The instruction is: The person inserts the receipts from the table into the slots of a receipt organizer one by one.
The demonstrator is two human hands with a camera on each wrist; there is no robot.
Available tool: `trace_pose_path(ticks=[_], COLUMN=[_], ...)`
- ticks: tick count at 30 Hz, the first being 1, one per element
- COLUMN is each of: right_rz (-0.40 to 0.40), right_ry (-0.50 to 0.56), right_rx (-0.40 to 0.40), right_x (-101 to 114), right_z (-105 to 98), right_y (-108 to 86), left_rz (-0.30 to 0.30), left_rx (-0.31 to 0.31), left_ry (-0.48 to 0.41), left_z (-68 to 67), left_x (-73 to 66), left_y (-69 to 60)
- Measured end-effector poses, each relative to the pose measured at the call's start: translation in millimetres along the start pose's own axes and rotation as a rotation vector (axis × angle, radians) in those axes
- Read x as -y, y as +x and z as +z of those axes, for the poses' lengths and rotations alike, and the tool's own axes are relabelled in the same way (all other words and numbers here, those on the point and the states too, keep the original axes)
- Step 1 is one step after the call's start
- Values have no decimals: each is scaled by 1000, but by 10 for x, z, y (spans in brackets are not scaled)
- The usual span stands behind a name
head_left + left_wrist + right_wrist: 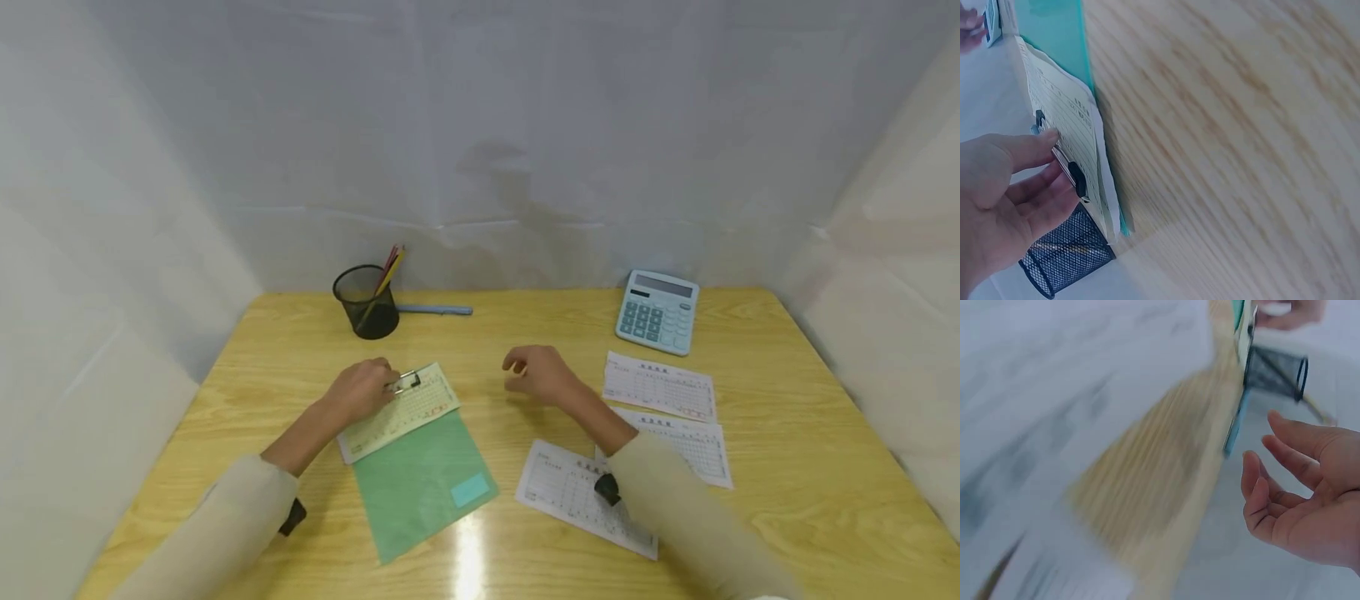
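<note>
My left hand (366, 390) pinches the metal clip (407, 382) at the top of a green clipboard (420, 492). Under the clip lies a pale yellow printed form (408, 421), with white paper beneath it in the left wrist view. Thumb and fingers sit on both sides of the clip (1063, 156) there. A light blue label (470, 491) marks the board's lower corner. Holding nothing, my right hand (543, 373) hovers right of the clipboard with loosely bent fingers. White printed forms lie beside and under the right forearm: one upper (660, 387), one middle (697, 446), one lower (573, 496).
A black mesh pen cup (367, 304) with several pencils (390, 271) stands at the table's back left. Next to it lies a blue pen (435, 309). At the back right is a light blue calculator (657, 312). White sheeting (480, 125) hangs behind the wooden table (795, 467).
</note>
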State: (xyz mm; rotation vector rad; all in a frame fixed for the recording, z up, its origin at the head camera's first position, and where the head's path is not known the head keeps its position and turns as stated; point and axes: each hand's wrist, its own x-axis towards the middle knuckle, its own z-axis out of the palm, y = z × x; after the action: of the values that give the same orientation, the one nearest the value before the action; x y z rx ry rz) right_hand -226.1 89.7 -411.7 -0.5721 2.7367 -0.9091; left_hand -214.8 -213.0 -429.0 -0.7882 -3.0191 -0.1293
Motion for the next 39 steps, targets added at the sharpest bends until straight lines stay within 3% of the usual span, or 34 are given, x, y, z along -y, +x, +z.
trace_pose_path(ticks=[9,15,20,26,32,39], right_rz=[62,108,212,362,420,486], right_ry=[103,88,11,-17,-68,-99], right_rx=[-68,-130,-153,-119,-98,-128], right_x=[-590,-985,-1264,-1606,-1697,-1680], right_z=[-402,-666,-872,-979,-1012,-1023], right_y=[-378,-583,-738,-934,-1045,-1080], left_rz=[-14,-6,1,-10,-2,-3], left_rx=[38,48,42,60,50,61], left_ry=[-79,-153,-164,-152,-146,-159], left_z=[-45,-44,-31,-41,-57,-48], left_x=[63,95,100,90,97,117], left_y=[-5,-17,-12,-33,-43,-40])
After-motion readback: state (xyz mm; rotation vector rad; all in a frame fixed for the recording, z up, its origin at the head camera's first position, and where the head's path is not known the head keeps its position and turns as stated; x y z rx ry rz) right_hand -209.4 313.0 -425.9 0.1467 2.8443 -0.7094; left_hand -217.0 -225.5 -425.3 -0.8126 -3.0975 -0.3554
